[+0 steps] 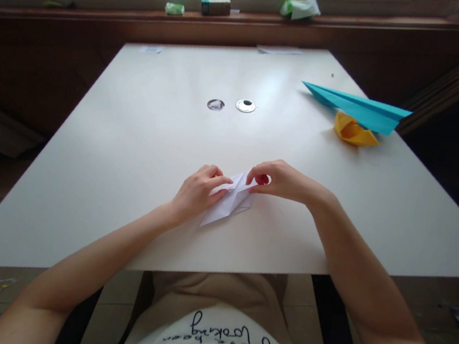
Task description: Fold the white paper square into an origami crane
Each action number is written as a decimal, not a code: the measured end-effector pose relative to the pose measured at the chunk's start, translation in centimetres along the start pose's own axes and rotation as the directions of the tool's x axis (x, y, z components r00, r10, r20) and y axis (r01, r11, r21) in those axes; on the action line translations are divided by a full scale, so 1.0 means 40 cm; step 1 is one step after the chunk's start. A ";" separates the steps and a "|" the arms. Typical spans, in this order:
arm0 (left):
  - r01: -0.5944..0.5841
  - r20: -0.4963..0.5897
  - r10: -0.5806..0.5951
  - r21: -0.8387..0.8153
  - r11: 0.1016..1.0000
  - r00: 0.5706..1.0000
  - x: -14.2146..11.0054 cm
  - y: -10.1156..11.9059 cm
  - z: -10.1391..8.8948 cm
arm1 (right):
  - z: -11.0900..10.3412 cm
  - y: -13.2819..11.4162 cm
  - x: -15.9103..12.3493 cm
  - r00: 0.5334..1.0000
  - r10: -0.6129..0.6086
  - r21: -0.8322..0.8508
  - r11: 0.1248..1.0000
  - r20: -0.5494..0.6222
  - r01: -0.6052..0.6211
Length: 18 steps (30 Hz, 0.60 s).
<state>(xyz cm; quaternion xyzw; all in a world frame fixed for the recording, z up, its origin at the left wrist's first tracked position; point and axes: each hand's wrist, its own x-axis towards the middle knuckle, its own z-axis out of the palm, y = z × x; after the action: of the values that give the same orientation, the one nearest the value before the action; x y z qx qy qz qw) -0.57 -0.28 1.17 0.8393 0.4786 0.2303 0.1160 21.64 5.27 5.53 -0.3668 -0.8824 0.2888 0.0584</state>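
A folded sheet of white paper (228, 202) lies near the front of the white table, with pointed flaps and several creases. From the left, my left hand (202, 188) pinches its edge between thumb and fingers. My right hand (273, 178) grips the paper's upper right part, the thumb and index finger curled together on a flap. Part of the paper is covered by my fingers, so its full shape is hidden.
On the table's (134, 127) right side lie a blue paper airplane (358, 108) and a yellow paper boat (354, 131). Two round inserts, one silver disc (245, 106) and one darker disc (216, 105), sit mid-table. A small box (215, 7) stands on the windowsill.
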 end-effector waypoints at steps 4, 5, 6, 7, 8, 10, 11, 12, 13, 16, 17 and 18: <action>-0.081 0.027 0.081 -0.031 0.996 0.996 0.002 -0.005 0.003 | 0.004 -0.006 0.003 1.000 -0.022 -0.039 0.999 0.007 0.022; -0.088 0.044 0.090 -0.040 0.995 0.995 0.002 -0.005 0.003 | 0.004 -0.007 0.003 1.000 -0.022 -0.047 0.999 0.006 0.022; -0.094 0.059 0.097 -0.048 0.994 0.994 0.002 -0.005 0.002 | 0.005 -0.008 0.004 1.000 -0.021 -0.054 0.998 0.006 0.021; -0.097 0.069 0.100 -0.053 0.994 0.993 0.001 -0.004 0.001 | 0.005 -0.010 0.004 1.000 -0.020 -0.057 0.998 0.005 0.020; -0.097 0.073 0.101 -0.057 0.994 0.992 0.001 -0.003 0.000 | 0.005 -0.010 0.005 1.000 -0.018 -0.059 0.998 0.007 0.018; -0.096 0.074 0.100 -0.058 0.994 0.992 0.001 -0.001 -0.001 | 0.007 -0.012 0.006 1.000 -0.016 -0.055 0.998 0.015 0.017; -0.098 0.073 0.102 -0.056 0.994 0.992 0.002 -0.001 -0.001 | 0.009 -0.012 0.007 1.000 -0.016 -0.053 0.998 0.020 0.018; -0.103 0.074 0.106 -0.053 0.993 0.992 0.002 -0.002 -0.001 | 0.011 -0.012 0.008 0.999 -0.019 -0.049 0.999 0.025 0.020; -0.110 0.076 0.114 -0.051 0.993 0.991 0.002 -0.003 -0.001 | 0.014 -0.012 0.009 0.999 -0.025 -0.045 0.999 0.031 0.026; -0.122 0.087 0.126 -0.054 0.991 0.988 0.002 -0.006 0.000 | 0.024 -0.012 0.012 0.999 -0.036 -0.034 0.999 0.038 0.037; -0.118 0.090 0.123 -0.059 0.991 0.988 0.002 -0.007 0.001 | 0.027 -0.012 0.013 0.999 -0.037 -0.032 0.999 0.039 0.038; -0.112 0.091 0.118 -0.066 0.991 0.989 0.002 -0.007 0.002 | 0.030 -0.012 0.014 0.999 -0.037 -0.031 0.999 0.039 0.038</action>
<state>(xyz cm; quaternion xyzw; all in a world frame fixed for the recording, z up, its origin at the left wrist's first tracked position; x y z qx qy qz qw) -0.72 -0.06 1.01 0.8716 0.4161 0.2110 0.1504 20.59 4.82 4.75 -0.3454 -0.8946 0.2804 0.0410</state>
